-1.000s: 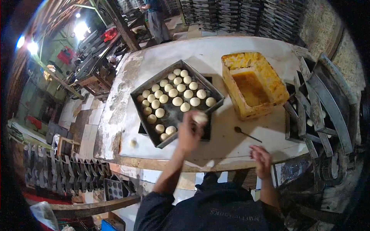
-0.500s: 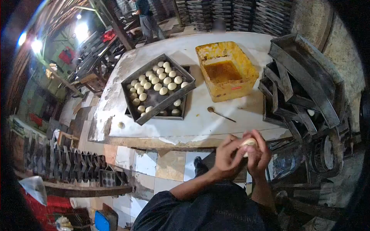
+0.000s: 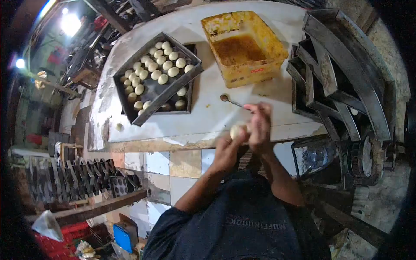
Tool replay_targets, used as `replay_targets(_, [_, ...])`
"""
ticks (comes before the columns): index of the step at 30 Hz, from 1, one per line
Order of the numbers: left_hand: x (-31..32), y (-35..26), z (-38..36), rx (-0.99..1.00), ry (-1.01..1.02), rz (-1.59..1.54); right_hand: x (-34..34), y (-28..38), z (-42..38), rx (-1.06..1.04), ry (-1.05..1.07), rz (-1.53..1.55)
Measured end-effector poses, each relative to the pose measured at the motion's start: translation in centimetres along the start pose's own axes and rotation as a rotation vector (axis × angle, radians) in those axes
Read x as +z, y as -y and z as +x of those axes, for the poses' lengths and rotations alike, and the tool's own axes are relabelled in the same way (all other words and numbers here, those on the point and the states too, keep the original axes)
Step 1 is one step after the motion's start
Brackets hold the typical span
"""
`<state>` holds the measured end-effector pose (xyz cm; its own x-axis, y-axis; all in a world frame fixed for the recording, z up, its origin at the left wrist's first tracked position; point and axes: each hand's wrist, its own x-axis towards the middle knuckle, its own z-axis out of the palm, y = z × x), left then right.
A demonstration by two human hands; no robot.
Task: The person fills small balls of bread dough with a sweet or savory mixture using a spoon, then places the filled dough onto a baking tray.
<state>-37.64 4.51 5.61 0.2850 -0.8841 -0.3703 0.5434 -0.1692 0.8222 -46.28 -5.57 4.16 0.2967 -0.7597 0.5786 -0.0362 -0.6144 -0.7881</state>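
Note:
A pale round ball (image 3: 236,131) sits in the grip of my left hand (image 3: 226,151), over the table's front edge. Close beside it on the right is my right hand (image 3: 259,132), its fingers pointing up and smeared by motion, so its hold is unclear. The fingertips of that hand overlap the handle end of a spoon (image 3: 224,98) lying on the table; whether they touch it cannot be made out. Many similar pale balls (image 3: 162,79) rest in a dark metal tray (image 3: 163,105) at the left, stacked askew on another tray.
A yellow tub (image 3: 255,73) with brown liquid stands mid-table (image 3: 208,123). Long metal pans (image 3: 359,82) are piled at the right. One small pale ball (image 3: 119,127) lies near the left front edge. Moulds (image 3: 82,177) line a lower shelf at left.
The view has tilted down and shifted. My hands have moved left relative to the table and have come apart somewhat, the ball now in my left hand. The person at the back is out of view.

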Motion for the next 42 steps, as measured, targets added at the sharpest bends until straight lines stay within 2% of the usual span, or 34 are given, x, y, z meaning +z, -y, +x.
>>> replay_targets(2, [-0.4, -1.8, -0.2, -0.102, -0.003, 0.11, 1.5, -1.0, 0.5, 0.209, 0.247, 0.046])
replay_targets(3, [-2.4, -2.4, 0.6, -0.105, 0.029, -0.089, 2.4, -1.8, 1.3, 0.355, 0.281, 0.198])
replay_targets(4, [-4.1, -2.1, 1.8, -0.051, 0.039, -0.166, 3.2, -3.5, 2.3, 0.361, 0.274, 0.188])
replay_targets(5, [-5.9, -1.9, 3.0, 0.002, 0.052, -0.244, 4.1, -6.3, 3.0, 0.439, 0.317, 0.049])
replay_targets(6, [-6.7, -3.7, 3.6, -0.028, 0.039, -0.343, 5.0, -9.3, 2.8, 0.52, 0.353, -0.088])
replay_targets(7, [-7.9, -5.0, 4.5, 0.004, 0.046, -0.311, 6.1, -13.8, 1.2, 0.22, 0.284, -0.617])
replay_targets(8, [-8.9, -6.0, 5.4, 0.038, 0.058, -0.279, 5.6, -13.9, 1.7, 0.265, 0.498, -0.802])
replay_targets(10, [-10.5, -8.6, 6.7, 0.062, 0.012, -0.195, 6.2, -20.5, -1.7, 0.237, 0.548, -0.594])
replay_targets(11, [-11.4, -9.1, 7.6, 0.116, 0.03, -0.203, 6.0, -20.2, -1.4, 0.247, 0.538, -0.609])
replay_targets(12, [-12.4, -9.5, 8.4, 0.166, 0.045, -0.215, 5.4, -19.1, -0.9, 0.217, 0.528, -0.479])
replay_targets(14, [-15.0, -9.4, 10.4, 0.162, 0.016, -0.164, 4.3, -15.6, 1.3, 0.207, 0.514, -0.363])
replay_targets(18, [-15.6, -10.7, 14.5, 0.105, -0.022, -0.099, 2.5, -8.1, 10.6, 0.092, 0.36, -0.436])
replay_targets(19, [-15.5, -11.2, 15.5, 0.08, -0.011, -0.113, 2.6, -6.8, 14.0, 0.092, 0.241, -0.478])
replay_targets(20, [-14.9, -11.7, 16.5, 0.067, -0.011, -0.123, 3.0, -6.4, 17.2, 0.089, 0.127, -0.519])
replay_targets(23, [-12.7, -13.2, 19.4, 0.058, 0.077, -0.162, 4.3, -9.9, 23.8, 0.195, 0.101, -0.588])
replay_targets(25, [-12.3, -13.6, 20.3, 0.032, 0.067, -0.147, 5.0, -14.0, 26.0, 0.223, 0.654, -0.862])
replay_targets(27, [-13.0, -13.3, 21.1, 0.004, 0.107, -0.166, 6.5, -19.9, 27.2, 0.255, 0.806, -0.994])
replay_targets(28, [-13.4, -13.2, 21.2, -0.004, 0.108, -0.172, 7.3, -20.9, 28.3, 0.262, 0.811, -0.999])
replay_targets(30, [-14.2, -13.2, 20.9, 0.023, 0.124, -0.21, 8.8, -22.3, 29.9, 0.603, 0.961, -1.144])
replay_targets(34, [-16.1, -12.8, 20.1, 0.037, 0.08, -0.264, 9.6, -25.0, 28.9, 0.579, 0.947, -1.173])
replay_targets(36, [-16.4, -12.6, 20.2, 0.058, 0.073, -0.265, 10.7, -25.2, 28.4, 0.432, 1.417, -1.234])
replay_targets(37, [-16.2, -13.0, 20.2, 0.061, 0.067, -0.253, 10.7, -30.9, 24.7, 0.256, 1.177, -0.873])
replay_targets(39, [-15.4, -13.8, 20.4, 0.068, 0.066, -0.238, 10.6, -39.2, 18.6, 0.087, 0.915, -0.523])
replay_targets(40, [-14.9, -14.2, 20.4, 0.051, 0.029, -0.21, 11.2, -35.9, 20.1, 0.269, 0.895, -0.474])
replay_targets(42, [-14.8, -14.5, 20.5, 0.034, -0.009, -0.176, 11.5, -27.5, 24.8, 0.848, 0.895, -0.429])
